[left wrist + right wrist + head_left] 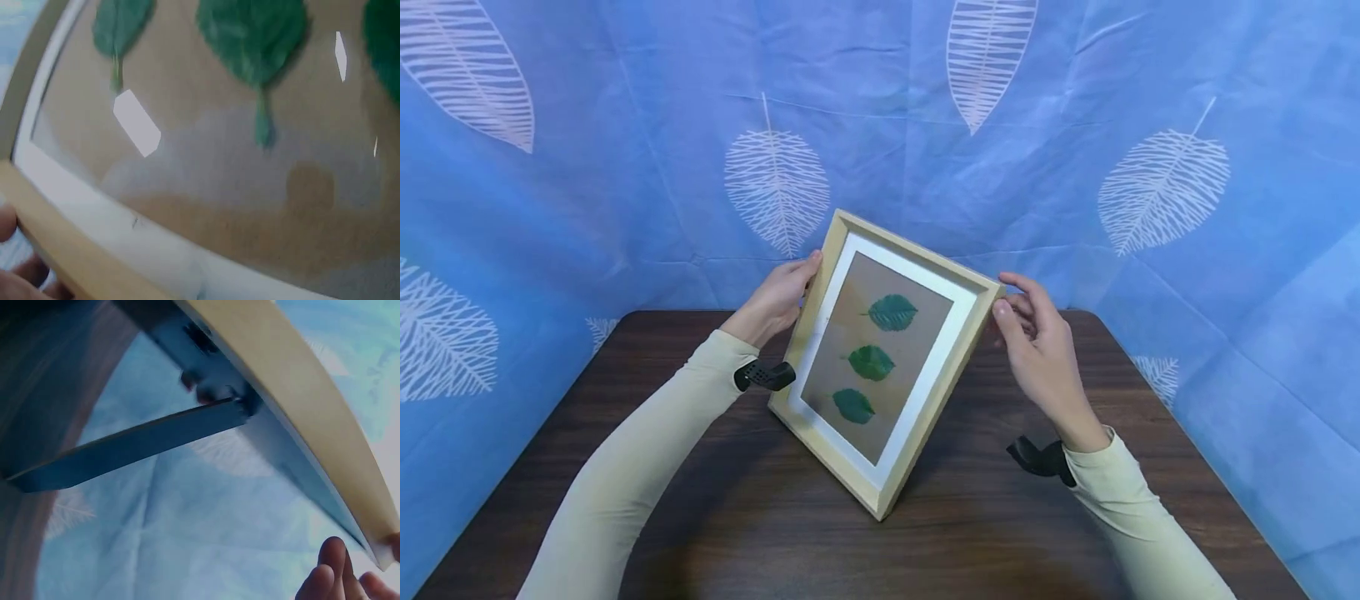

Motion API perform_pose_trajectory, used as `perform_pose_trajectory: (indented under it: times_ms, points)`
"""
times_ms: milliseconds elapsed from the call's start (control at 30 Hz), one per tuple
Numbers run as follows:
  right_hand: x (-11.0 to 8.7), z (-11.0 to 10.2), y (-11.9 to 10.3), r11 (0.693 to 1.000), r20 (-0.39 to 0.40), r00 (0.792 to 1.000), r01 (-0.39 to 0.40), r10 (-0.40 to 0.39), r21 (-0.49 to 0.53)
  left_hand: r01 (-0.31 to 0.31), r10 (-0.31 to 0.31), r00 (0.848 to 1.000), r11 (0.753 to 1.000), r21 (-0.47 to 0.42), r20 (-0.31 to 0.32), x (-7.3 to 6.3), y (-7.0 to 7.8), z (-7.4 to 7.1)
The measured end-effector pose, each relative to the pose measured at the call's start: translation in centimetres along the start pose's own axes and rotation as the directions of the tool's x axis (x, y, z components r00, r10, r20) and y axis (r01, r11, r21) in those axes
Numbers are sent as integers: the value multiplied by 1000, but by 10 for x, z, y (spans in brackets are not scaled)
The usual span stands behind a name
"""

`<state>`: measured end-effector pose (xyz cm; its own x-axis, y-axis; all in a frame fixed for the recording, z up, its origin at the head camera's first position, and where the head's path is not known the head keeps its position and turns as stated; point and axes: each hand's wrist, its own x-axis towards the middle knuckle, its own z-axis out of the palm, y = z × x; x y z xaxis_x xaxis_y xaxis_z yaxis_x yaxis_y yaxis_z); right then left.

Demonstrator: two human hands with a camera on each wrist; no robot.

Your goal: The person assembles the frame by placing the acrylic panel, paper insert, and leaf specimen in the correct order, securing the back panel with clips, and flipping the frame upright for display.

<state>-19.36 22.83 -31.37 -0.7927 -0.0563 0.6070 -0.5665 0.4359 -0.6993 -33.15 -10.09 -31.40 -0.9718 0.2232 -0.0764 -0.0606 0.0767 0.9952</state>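
Note:
A pale wooden picture frame (917, 446) with a white mat and three green leaves under its glazing leans back on the table, turned at an angle. My left hand (778, 296) grips its left side, thumb along the edge and fingers behind. At the upper right corner, my right hand (1041, 346) holds the frame between thumb and fingers. In the right wrist view a dark support leg (137, 447) stands out from the back of the frame, and fingertips (332, 553) of the right hand show behind the corner. Reflections lie over the leaves in the left wrist view.
The dark wood-grain table (1000, 533) reaches back to a blue cloth (880, 125) printed with white leaves, which hangs behind and along both sides. A black wrist strap (1041, 458) sits on the right arm, another on the left.

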Motion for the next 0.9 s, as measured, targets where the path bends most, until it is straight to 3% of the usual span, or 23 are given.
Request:
perform_pose_trajectory:
  times_ms: [200, 467, 600, 900]
  points:
    - [12, 5, 17, 993, 94, 992, -93, 86, 78, -22, 12, 994, 995, -98, -107, -28, -2, 3]
    - [44, 3, 28, 982, 131, 975, -187, 182, 25, -62, 27, 989, 970, -237, -148, -55, -3, 15]
    - [60, 5, 36, 971, 133, 964, -236, 230, 31, -82, 36, 985, 957, -279, -168, -54, -6, 20]
    - [92, 17, 47, 954, 110, 950, -296, 291, 36, -104, 34, 978, 933, -345, -204, -33, -10, 17]
